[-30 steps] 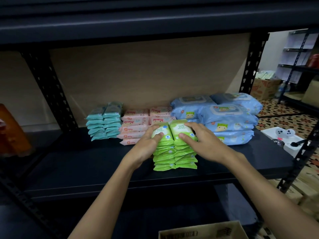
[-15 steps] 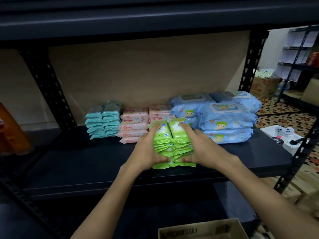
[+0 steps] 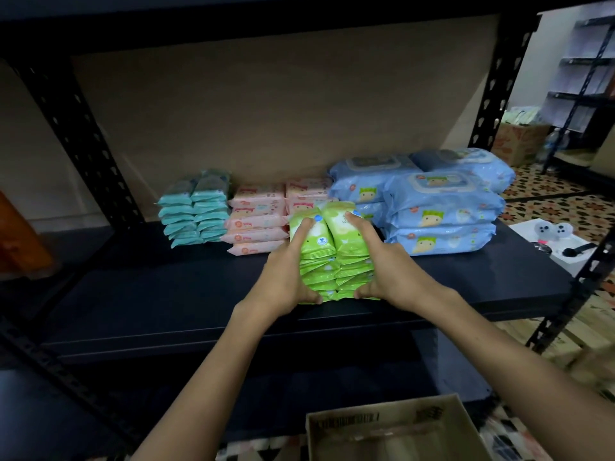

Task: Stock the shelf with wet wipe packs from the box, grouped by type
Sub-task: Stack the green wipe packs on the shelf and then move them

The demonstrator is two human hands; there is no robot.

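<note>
Two bare hands are gripping a double stack of green wet wipe packs [image 3: 332, 257] near the front edge of a dark metal shelf [image 3: 149, 301]. The left hand [image 3: 286, 277] is clasping the stack's left side, the right hand [image 3: 389, 271] its right side, fingers over the top packs. Behind are sitting teal packs [image 3: 196, 207], pink packs [image 3: 258, 217] and large blue packs [image 3: 439, 207]. An open cardboard box [image 3: 392, 424] is lying below.

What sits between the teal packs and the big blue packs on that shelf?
In the head view, two stacks of pink packs sit between the teal packs and blue packs.
</note>
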